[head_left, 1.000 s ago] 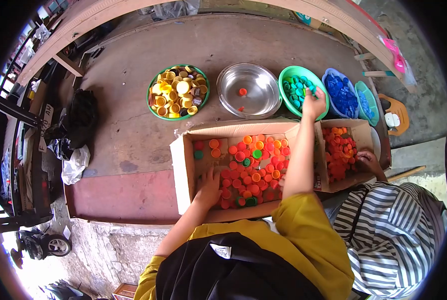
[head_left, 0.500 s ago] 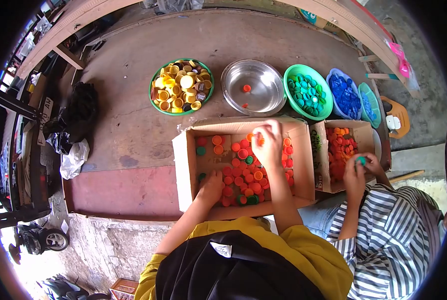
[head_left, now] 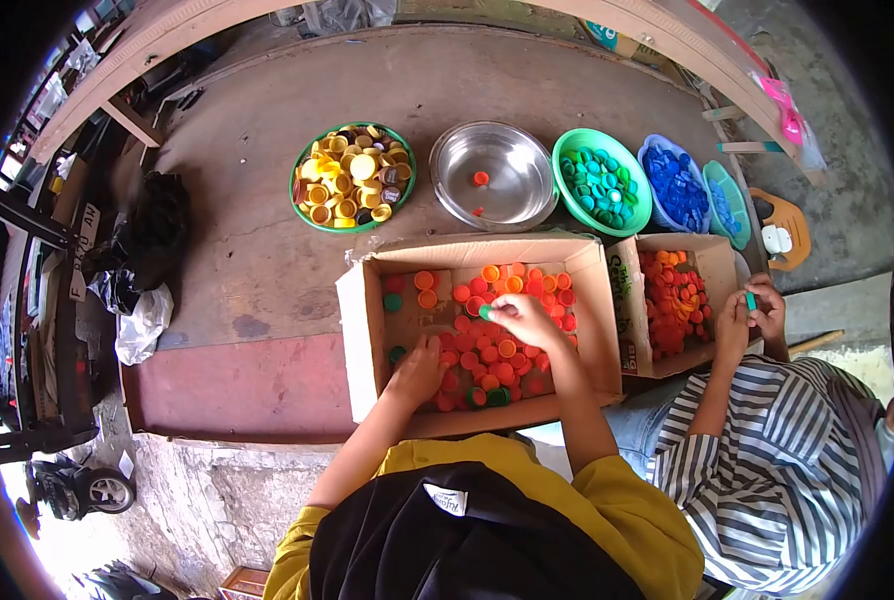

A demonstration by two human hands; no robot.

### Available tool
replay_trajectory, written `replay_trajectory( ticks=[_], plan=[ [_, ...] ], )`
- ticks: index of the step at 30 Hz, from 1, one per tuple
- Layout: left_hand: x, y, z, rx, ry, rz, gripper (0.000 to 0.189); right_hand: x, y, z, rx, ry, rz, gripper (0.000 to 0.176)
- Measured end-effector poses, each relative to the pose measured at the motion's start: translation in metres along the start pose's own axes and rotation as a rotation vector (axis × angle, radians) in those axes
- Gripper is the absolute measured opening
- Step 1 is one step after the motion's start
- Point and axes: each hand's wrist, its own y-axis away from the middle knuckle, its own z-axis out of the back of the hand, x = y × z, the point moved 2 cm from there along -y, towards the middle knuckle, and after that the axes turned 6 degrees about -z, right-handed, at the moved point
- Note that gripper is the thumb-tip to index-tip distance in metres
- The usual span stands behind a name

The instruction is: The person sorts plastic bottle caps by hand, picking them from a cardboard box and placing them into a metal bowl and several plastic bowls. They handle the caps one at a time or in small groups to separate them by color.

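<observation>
A cardboard box in front of me holds many red and orange bottle caps, with a few green ones among them. My right hand is over the middle of the box, finger and thumb pinched on a green bottle cap. Toward the box's left side, my left hand reaches down among the red caps, its fingertips hidden beneath it. Two loose green caps lie along the left wall. More dark green caps rest near the front wall.
Behind the box stand a basket of yellow caps, a steel bowl with two red pieces, a green basin and blue baskets. At right, a co-worker's hands hold a green cap beside a smaller box of orange-red caps.
My right hand has come down and left from the box's far part, and a green cap now shows in its fingers. My left hand has shifted slightly right, over the red caps.
</observation>
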Motion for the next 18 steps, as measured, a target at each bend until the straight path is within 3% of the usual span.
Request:
replay_trajectory(
  ticks=[3, 6, 9, 10, 12, 13, 16, 18],
  plan=[
    [-0.001, -0.002, 0.001, 0.019, 0.072, 0.068, 0.024, 0.018, 0.012, 0.004, 0.204, -0.808, -0.070, 0.022],
    [-0.008, -0.005, 0.006, 0.076, 0.139, 0.152, 0.025, 0.038, 0.024, 0.005, 0.264, -1.026, -0.012, 0.021],
    [-0.014, -0.006, 0.010, -0.038, 0.178, -0.024, 0.026, 0.034, 0.018, 0.026, -0.057, -0.764, 0.177, 0.018],
    [-0.013, -0.006, 0.010, -0.082, 0.161, -0.081, 0.026, 0.031, 0.012, 0.044, -0.260, -0.614, 0.287, 0.016],
    [-0.011, -0.007, 0.007, -0.173, 0.126, -0.193, 0.026, 0.027, 0.001, 0.086, -0.642, -0.677, 0.366, 0.017],
    [-0.013, -0.007, 0.009, -0.164, 0.156, -0.192, 0.025, 0.026, -0.004, 0.112, -0.731, -0.616, 0.509, 0.018],
    [-0.018, -0.008, 0.018, -0.157, 0.244, -0.166, 0.023, 0.010, -0.032, 0.174, -1.046, -0.375, 0.486, 0.026],
    [-0.020, -0.012, 0.018, -0.180, 0.304, -0.127, 0.023, 0.002, -0.044, 0.195, -1.103, -0.007, 0.261, 0.039]
  ],
)
